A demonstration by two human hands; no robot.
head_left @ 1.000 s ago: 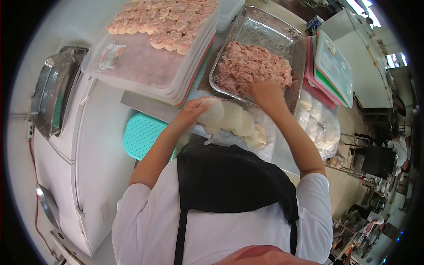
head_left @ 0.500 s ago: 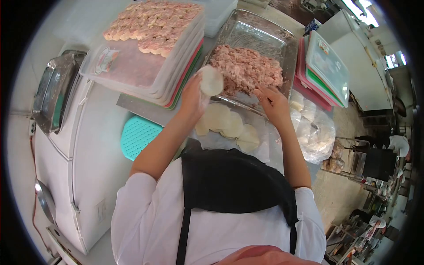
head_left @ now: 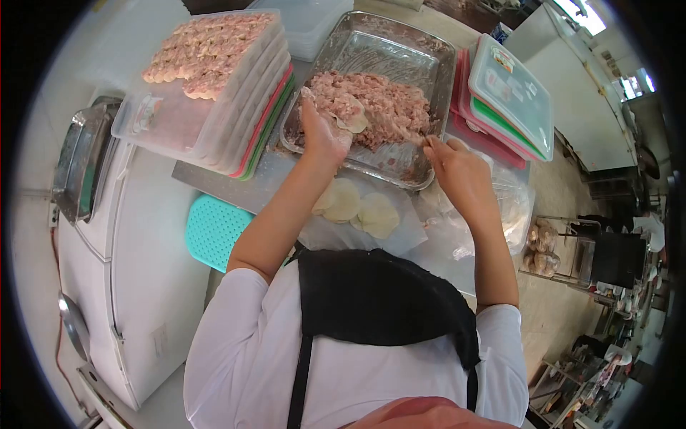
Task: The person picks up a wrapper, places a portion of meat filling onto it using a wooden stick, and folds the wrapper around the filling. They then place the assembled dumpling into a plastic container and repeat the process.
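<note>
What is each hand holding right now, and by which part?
Left hand: a round wrapper topped with meat, cradled from below. Right hand: apparently a thin tool, pinched near its end, too blurred to identify.

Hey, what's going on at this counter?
Someone in a black apron is filling a round wrapper held in their left hand. Their right hand seems to hold a thin utensil over a metal tray of raw ground meat. More wrappers lie nearby, and filled pieces sit in a stacked box.
</note>
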